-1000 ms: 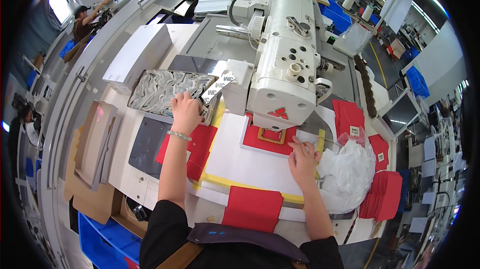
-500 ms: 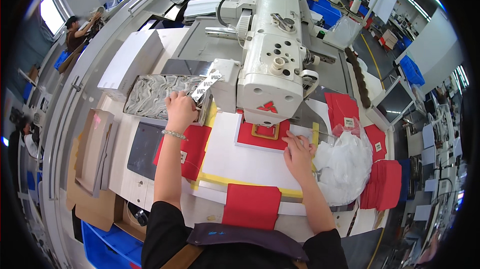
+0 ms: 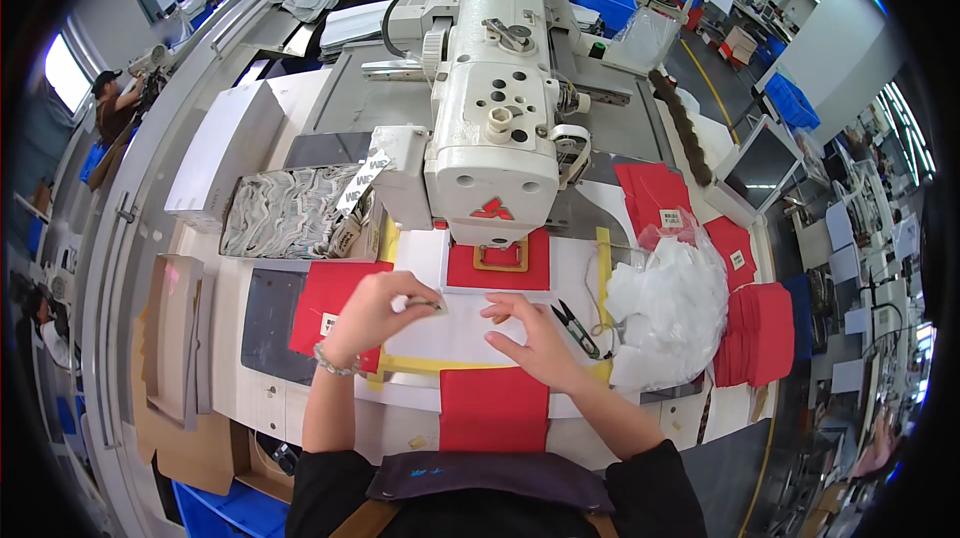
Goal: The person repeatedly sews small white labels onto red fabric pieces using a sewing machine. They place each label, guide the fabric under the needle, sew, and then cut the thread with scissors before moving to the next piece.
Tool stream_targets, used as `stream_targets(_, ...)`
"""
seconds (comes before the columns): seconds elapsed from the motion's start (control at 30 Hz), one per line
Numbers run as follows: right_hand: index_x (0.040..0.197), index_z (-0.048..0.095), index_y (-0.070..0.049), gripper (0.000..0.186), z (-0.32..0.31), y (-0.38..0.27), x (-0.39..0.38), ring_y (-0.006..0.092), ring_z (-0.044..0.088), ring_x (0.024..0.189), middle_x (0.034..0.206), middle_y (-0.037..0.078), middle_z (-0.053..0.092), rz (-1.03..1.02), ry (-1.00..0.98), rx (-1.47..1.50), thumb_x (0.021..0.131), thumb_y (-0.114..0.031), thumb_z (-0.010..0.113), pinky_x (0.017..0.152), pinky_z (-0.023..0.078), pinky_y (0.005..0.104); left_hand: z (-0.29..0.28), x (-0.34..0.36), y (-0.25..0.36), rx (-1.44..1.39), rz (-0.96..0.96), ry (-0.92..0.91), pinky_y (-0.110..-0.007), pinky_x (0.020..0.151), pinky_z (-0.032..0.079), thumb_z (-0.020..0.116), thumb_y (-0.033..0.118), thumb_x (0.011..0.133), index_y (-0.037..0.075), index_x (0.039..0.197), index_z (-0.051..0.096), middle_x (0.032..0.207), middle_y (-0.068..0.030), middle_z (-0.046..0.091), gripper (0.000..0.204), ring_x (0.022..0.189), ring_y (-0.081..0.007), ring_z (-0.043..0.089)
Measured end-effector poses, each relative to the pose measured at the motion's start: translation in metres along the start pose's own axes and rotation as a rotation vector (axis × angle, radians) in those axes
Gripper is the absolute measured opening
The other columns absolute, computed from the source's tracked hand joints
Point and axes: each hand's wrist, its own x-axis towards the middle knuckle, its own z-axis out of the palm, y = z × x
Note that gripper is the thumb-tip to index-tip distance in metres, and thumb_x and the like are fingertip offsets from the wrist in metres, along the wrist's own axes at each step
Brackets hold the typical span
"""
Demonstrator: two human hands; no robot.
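My left hand [image 3: 382, 313] hovers over the white work plate, its thumb and fingers pinching a small pale label [image 3: 426, 304]. To its right is my right hand [image 3: 535, 340], fingers stretched and apart, with nothing seen in it. Beyond both hands, a red fabric piece [image 3: 465, 270] lies under the brass-coloured clamp frame [image 3: 500, 258] of the white sewing machine [image 3: 493, 153]. Behind my left hand stands an open box of bundled labels [image 3: 290, 213]. Thread snips [image 3: 577, 328] lie just right of my right hand.
Another red piece [image 3: 493, 408] lies at the front edge. White plastic bags [image 3: 670, 313] and a red fabric stack [image 3: 755, 333] are on the right. More red fabric [image 3: 330, 303] and an open carton [image 3: 172, 338] are on the left. A screen [image 3: 758, 166] stands back right.
My left hand has come from the label box toward the middle, with a small label in its pinch. My right hand has drawn back from the red piece under the clamp, uncovering the snips.
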Motion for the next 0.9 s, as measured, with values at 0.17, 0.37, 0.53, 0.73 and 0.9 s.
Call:
stream_targets(0.17, 0.120, 0.056, -0.005, 0.032, 0.015, 0.024, 0.008, 0.0088, 0.060, 0.089, 0.098, 0.003, 0.066, 0.209, -0.115, 0.482, 0.090, -0.009, 0.067, 0.081, 0.046, 0.0262, 0.039, -0.001, 0.017, -0.094, 0.052, -0.132, -0.032, 0.074, 0.054, 0.072, 0.002, 0.078, 0.004, 0.105, 0.071, 0.091, -0.0109, 0.071, 0.027, 0.079, -0.0240, 0.067)
stream_targets(0.37, 0.109, 0.062, -0.003, 0.020, 0.007, 0.027, 0.010, 0.0079, 0.061, 0.079, 0.087, 0.002, 0.065, 0.308, -0.157, 0.730, 0.089, -0.005, 0.066, 0.073, 0.048, 0.0238, 0.053, 0.002, 0.013, -0.144, -0.005, -0.017, -0.029, 0.068, 0.052, 0.073, 0.002, 0.078, 0.004, 0.107, 0.071, 0.091, -0.0091, 0.071, 0.029, 0.074, -0.0187, 0.064)
stream_targets(0.53, 0.105, 0.063, -0.003, 0.018, 0.000, 0.030, 0.014, 0.0074, 0.061, 0.074, 0.085, 0.002, 0.066, 0.327, -0.078, 0.700, 0.088, -0.003, 0.067, 0.068, 0.049, 0.0224, 0.061, 0.003, 0.006, -0.196, -0.176, 0.036, -0.029, 0.068, 0.051, 0.072, 0.003, 0.080, 0.004, 0.114, 0.069, 0.095, -0.0086, 0.070, 0.034, 0.075, -0.0159, 0.064)
stream_targets(0.73, 0.105, 0.063, 0.000, 0.018, -0.029, 0.064, 0.051, 0.0069, 0.059, 0.068, 0.081, 0.003, 0.065, 0.226, 0.076, 0.396, 0.088, -0.002, 0.066, 0.059, 0.045, 0.0208, 0.068, 0.009, 0.003, -0.010, -0.035, 0.213, -0.032, 0.076, 0.052, 0.074, 0.007, 0.079, 0.005, 0.129, 0.059, 0.117, -0.0125, 0.063, 0.053, 0.089, -0.0200, 0.065)
stream_targets(0.9, 0.102, 0.063, -0.001, 0.016, -0.051, 0.074, 0.079, 0.0077, 0.060, 0.061, 0.073, 0.004, 0.066, 0.263, 0.063, 0.216, 0.086, -0.003, 0.066, 0.049, 0.044, 0.0211, 0.074, 0.010, -0.011, 0.340, 0.126, 0.190, -0.039, 0.085, 0.048, 0.075, 0.015, 0.077, 0.003, 0.125, 0.060, 0.121, -0.0134, 0.061, 0.052, 0.100, -0.0274, 0.060)
